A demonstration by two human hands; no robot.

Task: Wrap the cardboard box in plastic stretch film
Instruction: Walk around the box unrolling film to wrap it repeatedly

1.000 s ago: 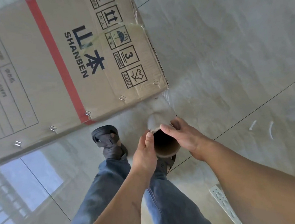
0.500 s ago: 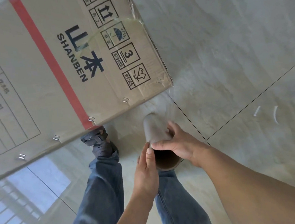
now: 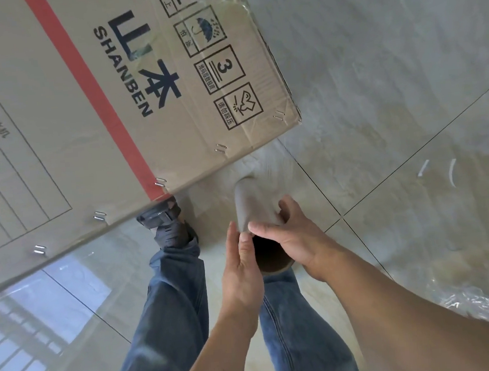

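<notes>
Below the staple-lined bottom edge of the cardboard box (image 3: 106, 108), which fills the upper left of the head view and bears a red stripe (image 3: 94, 103) and "SHANBEN" print, the stretch film roll (image 3: 254, 205) is held end-on over the tiled floor (image 3: 375, 70), its hollow core facing the camera. Right hand (image 3: 293, 237) grips the roll from the right, fingers curled round it and thumb across the near rim; left hand (image 3: 241, 268) lies flat against the roll's left side, fingers straight. Clear film (image 3: 271, 162) runs from the roll toward the box's lower right corner; jeans (image 3: 165, 310) and a dark shoe (image 3: 167, 224) show beneath.
</notes>
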